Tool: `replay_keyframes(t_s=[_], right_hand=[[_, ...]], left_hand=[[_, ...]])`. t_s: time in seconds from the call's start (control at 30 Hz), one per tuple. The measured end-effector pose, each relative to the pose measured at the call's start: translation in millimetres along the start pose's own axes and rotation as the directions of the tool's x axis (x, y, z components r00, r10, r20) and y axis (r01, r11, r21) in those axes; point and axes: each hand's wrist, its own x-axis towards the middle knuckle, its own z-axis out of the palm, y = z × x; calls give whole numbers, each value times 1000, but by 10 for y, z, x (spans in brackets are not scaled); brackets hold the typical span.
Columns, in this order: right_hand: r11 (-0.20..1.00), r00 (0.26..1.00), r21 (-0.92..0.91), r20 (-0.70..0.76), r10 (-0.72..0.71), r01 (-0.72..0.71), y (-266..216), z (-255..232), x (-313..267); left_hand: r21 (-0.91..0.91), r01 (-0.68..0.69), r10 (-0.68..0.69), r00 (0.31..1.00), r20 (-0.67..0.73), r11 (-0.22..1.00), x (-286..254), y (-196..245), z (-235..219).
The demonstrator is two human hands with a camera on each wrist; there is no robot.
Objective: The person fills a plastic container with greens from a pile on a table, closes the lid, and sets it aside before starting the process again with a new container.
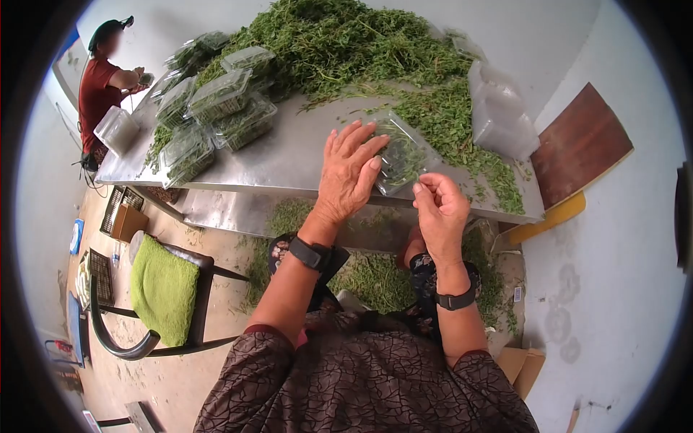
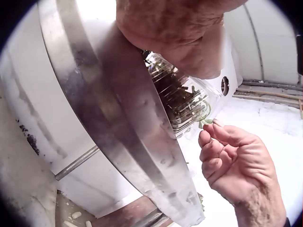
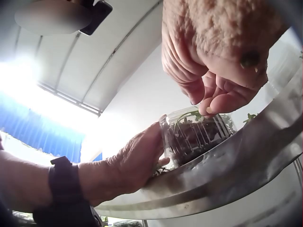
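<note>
A clear plastic clamshell box [image 1: 404,153] with green leafy stems in it stands near the front edge of the metal table. My left hand [image 1: 349,170] rests against its left side, fingers stretched over the rim. At the box's near right corner, my right hand [image 1: 443,211] pinches a small green sprig [image 2: 206,122] between thumb and fingertips, the other fingers curled in. The right wrist view shows those fingertips right at the box's top edge, with stems [image 3: 193,115] lying just beneath.
A large heap of greens [image 1: 346,43] covers the back of the table [image 1: 307,137]. Several filled boxes [image 1: 220,94] are piled at the left, and stacked clear boxes [image 1: 498,108] stand at the right. Another person [image 1: 101,86] stands far left. A chair with a green cushion [image 1: 164,289] is behind left.
</note>
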Motion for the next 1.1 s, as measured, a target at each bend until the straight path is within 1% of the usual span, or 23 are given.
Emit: replay_keyframes(t_s=[0.1,0.17,0.23,0.3,0.37,0.5,0.6,0.67,0.7,0.77,0.8,0.87,0.9,0.97,1.1], right_hand=[[1000,1000,-19,-24,0,0,34,21,14],[998,998,-57,-57,-25,22,35,32,21],[998,997,-58,-66,-39,35,51,46,25],[997,996,-60,-75,-49,45,78,50,21],[976,990,-184,-59,-125,112,108,54,29],[970,981,-197,-107,-163,140,170,72,51],[980,989,-166,-82,-125,110,158,56,61],[1000,997,14,-70,-12,13,37,56,63],[1000,997,14,-71,-12,13,27,45,65],[997,997,48,-46,56,-53,13,14,72],[997,997,49,-46,56,-54,-11,6,77],[979,985,127,-39,167,-161,-55,-11,91],[979,985,127,-39,167,-161,-50,-25,98],[963,980,199,-49,195,-181,-34,-53,112],[968,981,175,-40,188,-178,-17,-68,109]], left_hand=[[-7,4,-4,1000,8,1000,-4,-11,6],[-7,5,-5,1000,8,1000,-5,-19,3],[30,-15,14,1000,24,999,-2,-13,-6],[29,-10,9,1000,21,1000,-7,-1,-6],[30,-9,8,1000,18,1000,-8,0,-3],[30,-9,8,1000,19,999,-3,-3,6],[31,-5,5,1000,23,1000,-3,-1,-2],[37,-4,3,999,32,999,-1,7,-7],[39,-2,1,999,33,999,0,10,-7],[41,0,-2,999,33,999,1,10,-7],[41,1,-2,999,34,999,1,6,-6],[41,0,-2,999,34,999,2,8,-4],[40,2,-3,999,33,999,3,14,-7],[40,3,-5,999,31,999,4,17,-8],[27,2,-3,1000,24,1000,2,9,0]])
